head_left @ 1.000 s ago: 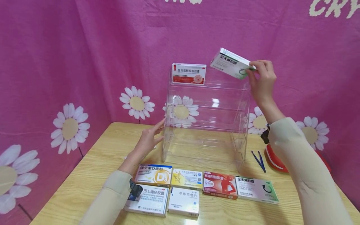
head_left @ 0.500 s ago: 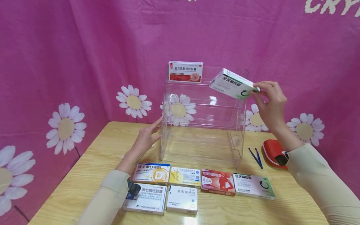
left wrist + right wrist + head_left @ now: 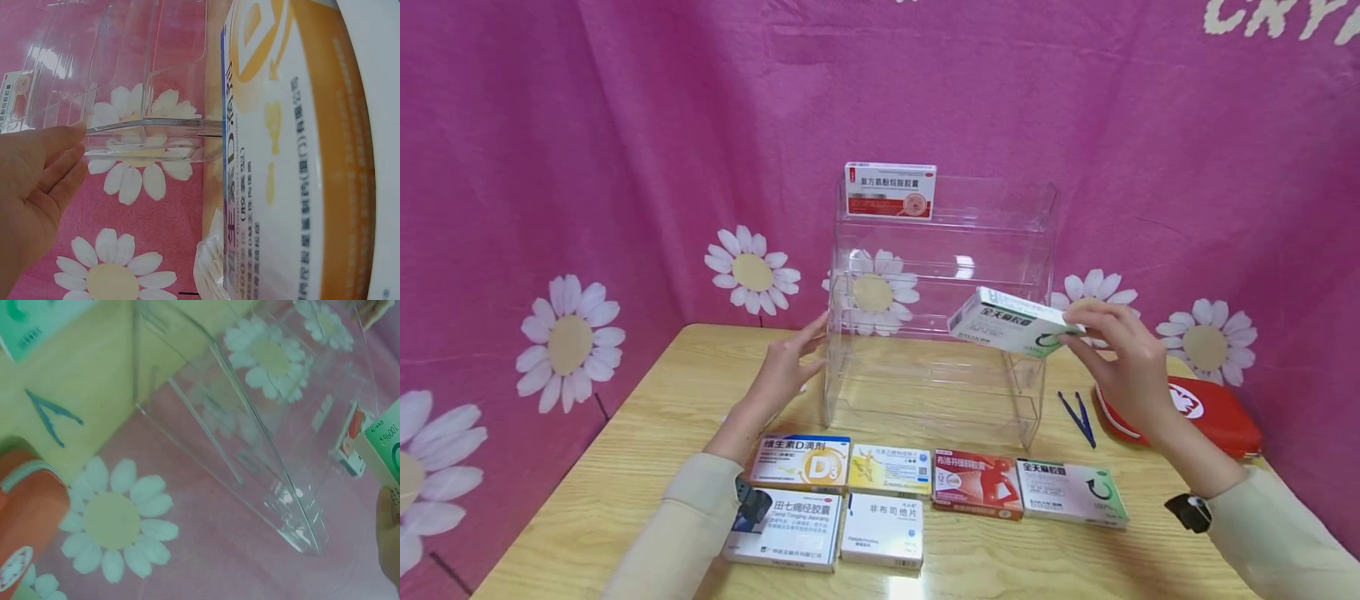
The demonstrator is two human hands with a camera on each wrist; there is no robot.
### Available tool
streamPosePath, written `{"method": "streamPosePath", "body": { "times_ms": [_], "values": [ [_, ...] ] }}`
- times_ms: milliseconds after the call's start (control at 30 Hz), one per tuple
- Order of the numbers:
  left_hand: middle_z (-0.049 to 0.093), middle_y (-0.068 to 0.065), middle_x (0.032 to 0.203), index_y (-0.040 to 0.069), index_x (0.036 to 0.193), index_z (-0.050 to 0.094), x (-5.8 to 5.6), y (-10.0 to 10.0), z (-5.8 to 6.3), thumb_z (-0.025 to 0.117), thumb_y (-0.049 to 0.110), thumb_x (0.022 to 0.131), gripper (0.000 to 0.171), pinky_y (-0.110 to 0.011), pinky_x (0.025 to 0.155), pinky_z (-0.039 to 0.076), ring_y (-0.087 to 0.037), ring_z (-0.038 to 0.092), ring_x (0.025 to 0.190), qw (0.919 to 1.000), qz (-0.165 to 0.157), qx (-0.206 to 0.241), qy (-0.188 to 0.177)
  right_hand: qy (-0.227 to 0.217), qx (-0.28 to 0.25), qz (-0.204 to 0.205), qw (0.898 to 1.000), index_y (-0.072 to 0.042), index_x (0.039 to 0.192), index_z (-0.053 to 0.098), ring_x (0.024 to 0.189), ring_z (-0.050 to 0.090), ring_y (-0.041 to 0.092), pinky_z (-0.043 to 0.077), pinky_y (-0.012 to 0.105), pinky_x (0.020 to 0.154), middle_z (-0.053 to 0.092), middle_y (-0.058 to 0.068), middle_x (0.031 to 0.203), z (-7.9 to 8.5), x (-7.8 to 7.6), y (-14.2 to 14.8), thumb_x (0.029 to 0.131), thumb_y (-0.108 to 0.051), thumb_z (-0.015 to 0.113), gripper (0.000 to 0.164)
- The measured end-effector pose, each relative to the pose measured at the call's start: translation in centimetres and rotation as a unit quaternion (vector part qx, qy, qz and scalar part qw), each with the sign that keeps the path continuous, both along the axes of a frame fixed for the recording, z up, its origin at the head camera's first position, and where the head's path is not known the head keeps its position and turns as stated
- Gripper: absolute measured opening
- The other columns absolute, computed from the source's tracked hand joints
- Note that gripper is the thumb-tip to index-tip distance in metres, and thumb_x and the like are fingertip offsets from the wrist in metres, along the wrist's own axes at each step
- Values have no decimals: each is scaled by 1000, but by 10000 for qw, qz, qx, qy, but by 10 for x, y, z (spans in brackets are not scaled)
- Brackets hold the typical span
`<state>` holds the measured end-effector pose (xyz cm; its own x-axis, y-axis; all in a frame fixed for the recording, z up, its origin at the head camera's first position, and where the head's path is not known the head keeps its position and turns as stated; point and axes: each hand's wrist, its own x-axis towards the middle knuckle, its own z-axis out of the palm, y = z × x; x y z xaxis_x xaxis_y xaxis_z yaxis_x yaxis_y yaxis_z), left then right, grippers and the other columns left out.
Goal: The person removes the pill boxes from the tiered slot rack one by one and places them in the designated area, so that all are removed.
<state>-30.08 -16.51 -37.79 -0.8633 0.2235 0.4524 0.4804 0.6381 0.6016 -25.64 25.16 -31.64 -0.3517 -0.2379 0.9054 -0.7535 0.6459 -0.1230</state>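
Observation:
My right hand point(image 3: 1123, 358) pinches the right end of a white-and-green medicine box point(image 3: 1011, 323), tilted, in front of the lower tiers of a clear acrylic display rack point(image 3: 940, 400). In the right wrist view only the edge of that box and a thumb show at the right border. My left hand point(image 3: 786, 367) has its fingers extended, fingertips at the rack's left side; the left wrist view shows the fingertips point(image 3: 80, 131) right at the clear panel's edge. A white-and-red medicine box point(image 3: 891, 192) stands on the rack's top tier at the left.
Before the rack lie a vitamin D box point(image 3: 802, 462), a yellow box point(image 3: 891, 469), a red box point(image 3: 977, 483), another white-and-green box point(image 3: 1072, 492) and two white boxes, one a square box point(image 3: 882, 531). Blue tweezers point(image 3: 1078, 419) and a red pouch point(image 3: 1213, 412) are at right.
My right hand has come down with the white-and-green medicine box, from top-tier height to the lower tiers. My left hand stays at the rack's side. The head view has shifted slightly.

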Motion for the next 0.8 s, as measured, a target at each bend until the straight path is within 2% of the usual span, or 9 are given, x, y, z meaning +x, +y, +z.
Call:
{"method": "streamPosePath", "body": {
  "times_ms": [67, 167, 300, 433, 500, 600, 667, 733, 800],
  "values": [
    [65, -17, 128, 10, 150, 39, 0, 0, 0, 70, -2, 85, 73, -42, 97, 56, -34, 66, 114, 10000, 0, 15, -20, -38, 84, 104, 9999, 3, 103, 71, 105, 51, -18, 41, -3, 92, 69, 18, 100, -8, 6, 1, 86, -18, 70, 27],
    [65, -17, 129, 11, 150, 39, 0, 0, -1, 71, -1, 85, 73, -41, 97, 56, -33, 66, 115, 10000, 24, -4, -38, -172, 184, 179, 9995, 2, 102, 71, 103, 53, -15, 42, -4, 91, 69, 16, 99, -19, 17, 2, 91, -41, 59, 46],
    [64, -17, 129, 11, 150, 39, 0, -1, -1, 71, 0, 85, 73, -41, 97, 56, -33, 66, 115, 10000, 62, -21, -47, -540, 331, 204, 9978, -2, 102, 72, 89, 54, -7, 44, -5, 76, 69, 12, 98, -33, 35, -1, 92, -44, 57, 45],
    [64, -17, 129, 11, 150, 39, -1, -1, -2, 71, 0, 86, 73, -41, 97, 55, -33, 66, 115, 10000, 66, -46, -24, -964, 484, 351, 9935, -7, 101, 72, 88, 55, -3, 47, -4, 77, 68, 7, 97, -46, 53, -3, 90, -42, 59, 39],
    [64, -18, 129, 11, 150, 39, -1, -1, -2, 71, 0, 86, 73, -41, 97, 56, -33, 66, 115, 10000, 57, -46, -21, -1139, 552, 452, 9909, -9, 101, 72, 94, 58, -5, 49, -1, 83, 68, 4, 97, -54, 60, -4, 89, -40, 61, 35],
    [64, -18, 130, 11, 151, 38, -1, -1, -2, 70, -1, 86, 73, -41, 96, 56, -34, 66, 115, 10000, 45, -20, -72, -1377, 641, 607, 9865, -12, 99, 71, 95, 59, -7, 53, 3, 81, 67, 1, 97, -66, 68, -5, 80, -21, 79, 22],
    [63, -18, 130, 12, 151, 38, -1, -1, -2, 70, -1, 86, 74, -41, 96, 56, -34, 65, 116, 9999, 37, 10, -112, -1612, 651, 679, 9824, -13, 98, 70, 94, 59, -8, 54, 4, 78, 67, -1, 97, -72, 73, -6, 71, -6, 84, 31],
    [63, -18, 131, 13, 151, 37, -1, -1, -2, 70, -1, 86, 74, -41, 95, 57, -34, 65, 116, 9999, 22, 36, -122, -1703, 642, 781, 9802, -14, 97, 70, 92, 59, -6, 55, 4, 76, 66, -1, 96, -79, 77, -7, 60, 9, 84, 47],
    [63, -18, 131, 13, 151, 37, -1, 0, -3, 70, -2, 86, 74, -42, 95, 57, -34, 65, 116, 9999, 1, 58, -111, -1812, 661, 821, 9778, -15, 97, 69, 91, 60, -5, 54, 4, 74, 66, -2, 96, -85, 81, -8, 59, 10, 84, 48]
  ]
}}
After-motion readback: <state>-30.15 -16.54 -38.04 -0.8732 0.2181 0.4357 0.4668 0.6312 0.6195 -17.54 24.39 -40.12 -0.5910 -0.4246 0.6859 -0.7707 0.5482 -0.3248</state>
